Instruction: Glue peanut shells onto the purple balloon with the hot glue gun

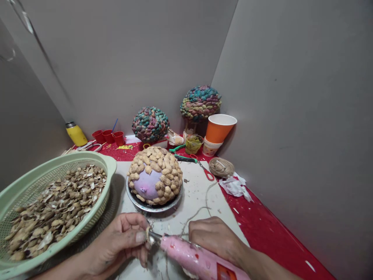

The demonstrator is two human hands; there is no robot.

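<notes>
My right hand (215, 237) is wrapped round a pink hot glue gun (189, 252), its metal nozzle pointing left. Between thumb and fingers, my left hand (122, 241) pinches a small peanut shell (148, 235) right at the nozzle tip; the fingers cover part of it. Beyond both hands, a purple balloon (147, 182) sits in a round metal bowl (157, 209). Peanut shells (170, 167) cover much of the balloon, leaving a bare patch round its knot. At the left stands a light green colander (109, 167) holding many loose shells (64, 210).
Behind stand two coloured shell-covered balls (150, 124), red cups (108, 136), a yellow bottle (76, 134), orange paper cups (220, 128) and a plastic cup (194, 144). Red-handled scissors (208, 175), twine (221, 167) and crumpled tissue (236, 188) lie right. Grey walls (291, 116) enclose the table.
</notes>
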